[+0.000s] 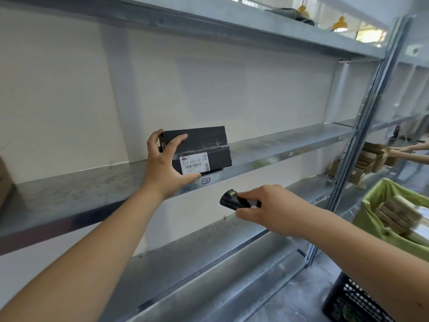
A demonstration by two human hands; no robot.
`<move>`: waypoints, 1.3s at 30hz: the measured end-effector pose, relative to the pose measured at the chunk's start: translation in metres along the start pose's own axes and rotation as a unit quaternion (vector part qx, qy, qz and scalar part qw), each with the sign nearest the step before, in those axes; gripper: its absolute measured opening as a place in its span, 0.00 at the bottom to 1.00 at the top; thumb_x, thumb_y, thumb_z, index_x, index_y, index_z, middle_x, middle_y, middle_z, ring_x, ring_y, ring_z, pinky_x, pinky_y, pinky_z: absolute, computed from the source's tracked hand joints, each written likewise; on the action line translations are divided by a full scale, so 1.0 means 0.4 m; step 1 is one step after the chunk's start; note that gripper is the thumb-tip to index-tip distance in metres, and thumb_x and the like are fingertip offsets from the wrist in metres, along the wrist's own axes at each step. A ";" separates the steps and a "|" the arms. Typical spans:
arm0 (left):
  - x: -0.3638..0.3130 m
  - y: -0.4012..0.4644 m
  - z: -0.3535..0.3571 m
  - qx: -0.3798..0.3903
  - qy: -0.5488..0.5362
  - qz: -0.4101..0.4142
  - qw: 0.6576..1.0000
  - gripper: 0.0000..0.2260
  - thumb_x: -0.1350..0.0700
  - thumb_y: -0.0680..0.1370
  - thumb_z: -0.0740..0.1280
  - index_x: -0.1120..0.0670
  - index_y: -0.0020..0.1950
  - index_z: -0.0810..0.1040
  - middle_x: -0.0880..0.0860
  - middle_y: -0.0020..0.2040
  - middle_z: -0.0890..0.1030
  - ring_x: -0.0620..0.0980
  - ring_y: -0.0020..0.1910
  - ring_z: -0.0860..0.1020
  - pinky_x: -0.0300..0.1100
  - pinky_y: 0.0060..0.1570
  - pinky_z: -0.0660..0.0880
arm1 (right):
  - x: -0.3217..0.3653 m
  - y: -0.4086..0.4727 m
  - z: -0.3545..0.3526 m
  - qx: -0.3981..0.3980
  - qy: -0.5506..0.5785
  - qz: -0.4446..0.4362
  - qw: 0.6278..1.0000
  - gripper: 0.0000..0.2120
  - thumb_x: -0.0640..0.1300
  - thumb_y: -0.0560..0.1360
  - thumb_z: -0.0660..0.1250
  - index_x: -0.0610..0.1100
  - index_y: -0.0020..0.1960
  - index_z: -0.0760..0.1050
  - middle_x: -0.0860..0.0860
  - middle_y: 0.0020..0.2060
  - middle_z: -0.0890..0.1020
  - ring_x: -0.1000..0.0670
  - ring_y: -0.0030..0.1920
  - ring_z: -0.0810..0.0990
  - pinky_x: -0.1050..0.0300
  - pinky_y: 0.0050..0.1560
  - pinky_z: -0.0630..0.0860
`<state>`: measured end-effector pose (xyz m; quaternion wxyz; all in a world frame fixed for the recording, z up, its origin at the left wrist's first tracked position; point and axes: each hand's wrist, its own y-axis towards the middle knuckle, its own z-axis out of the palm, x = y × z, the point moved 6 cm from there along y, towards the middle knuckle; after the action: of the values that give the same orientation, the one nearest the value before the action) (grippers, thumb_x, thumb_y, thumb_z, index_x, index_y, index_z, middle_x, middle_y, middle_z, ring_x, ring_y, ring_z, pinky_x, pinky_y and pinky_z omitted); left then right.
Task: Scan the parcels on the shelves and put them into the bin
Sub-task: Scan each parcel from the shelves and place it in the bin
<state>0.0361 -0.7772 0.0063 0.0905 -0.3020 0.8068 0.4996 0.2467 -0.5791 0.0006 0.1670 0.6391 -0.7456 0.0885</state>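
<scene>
The left hand grips the black parcel at the shelf front edge; the right hand holds the scanner below the label. Risk: the thumb partly covers the barcode, causing a misread; the overhanging parcel may slip off.

Both forearms bare to the hands, no sleeves or rings

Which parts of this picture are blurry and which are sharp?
Head view: the black parcel and its label read sharp; the cardboard boxes and green bin at right are smeared; wide-angle lens bends the shelf edges.
</scene>
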 end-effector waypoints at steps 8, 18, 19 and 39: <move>-0.119 -0.063 0.039 0.036 -0.073 0.031 0.996 0.43 0.34 0.58 0.80 0.26 0.71 0.67 0.37 0.78 0.50 0.46 0.70 0.68 0.35 0.67 0.69 | -0.094 -0.075 -0.013 -0.036 0.125 0.054 0.990 0.14 0.65 0.76 0.67 0.68 0.61 0.78 0.51 0.33 0.80 0.56 0.26 0.73 0.60 0.26 0.66; -0.319 -0.208 0.289 0.167 -0.172 0.039 0.970 0.45 0.33 0.56 0.80 0.26 0.72 0.69 0.36 0.78 0.51 0.25 0.68 0.62 0.30 0.64 0.64 | -0.462 -0.344 0.123 -0.153 0.197 0.259 0.933 0.21 0.63 0.76 0.69 0.63 0.68 0.77 0.55 0.41 0.85 0.59 0.31 0.79 0.63 0.32 0.74; -0.338 -0.243 0.332 0.188 -0.189 0.033 0.963 0.45 0.34 0.55 0.80 0.27 0.72 0.69 0.36 0.78 0.51 0.27 0.69 0.63 0.30 0.65 0.65 | -0.501 -0.378 0.142 -0.161 0.192 0.281 0.926 0.20 0.64 0.76 0.69 0.64 0.67 0.77 0.56 0.43 0.84 0.59 0.36 0.80 0.61 0.38 0.76; -0.739 -0.481 1.161 0.434 -0.273 -0.066 0.856 0.45 0.34 0.52 0.82 0.21 0.67 0.69 0.31 0.72 0.54 0.42 0.77 0.64 0.35 0.68 0.62 | -1.172 -0.764 0.261 -0.172 0.210 0.547 0.792 0.33 0.65 0.81 0.60 0.59 0.83 0.57 0.44 0.61 0.73 0.40 0.62 0.74 0.45 0.62 0.75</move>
<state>0.3118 -0.3213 -0.2311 0.4622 -0.1363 0.8626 0.1543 0.5927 -0.2334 -0.2908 0.3502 0.0507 -0.9202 0.1675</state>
